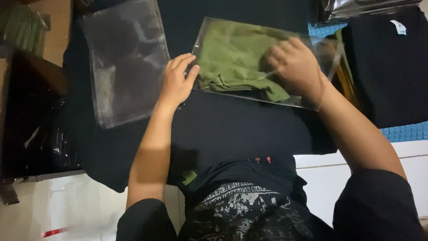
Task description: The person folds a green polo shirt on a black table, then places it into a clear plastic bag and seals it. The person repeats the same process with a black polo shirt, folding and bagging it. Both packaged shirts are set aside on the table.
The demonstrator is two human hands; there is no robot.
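Left hand (177,82) is lying flat, fingers together and extended, not gripping anything; fingertips are pressing the left edge of the clear bag (312,67) in the upper centre of the frame. Right hand (296,67) is sitting inside the bag's mouth at its right end, fingers curled loosely, knuckles up, pressing down on the green garment (232,60). Can't tell whether it's actually pinching the cloth or just pushing on it.

Green garment is lying folded inside the bag, filling most of the left and middle of it, one folded edge bunching along the lower side. Bag is lying flat, slightly tilted, its right end higher in the frame.

Everything is resting on a black cloth (232,129) covering the table (365,165), whose white edge is showing at lower right. A second clear bag (125,58), empty, is lying flat at upper left, just beside my left hand and not touching it. A black folded garment (388,67) with a small white label is sitting at upper right, just beside the filled bag's open end. A blue tiled mat (403,132) is peeking out under it at right. Crumpled dark plastic wrap (44,138) is lying at the left edge. More shiny plastic (356,6) is showing along the top right edge.
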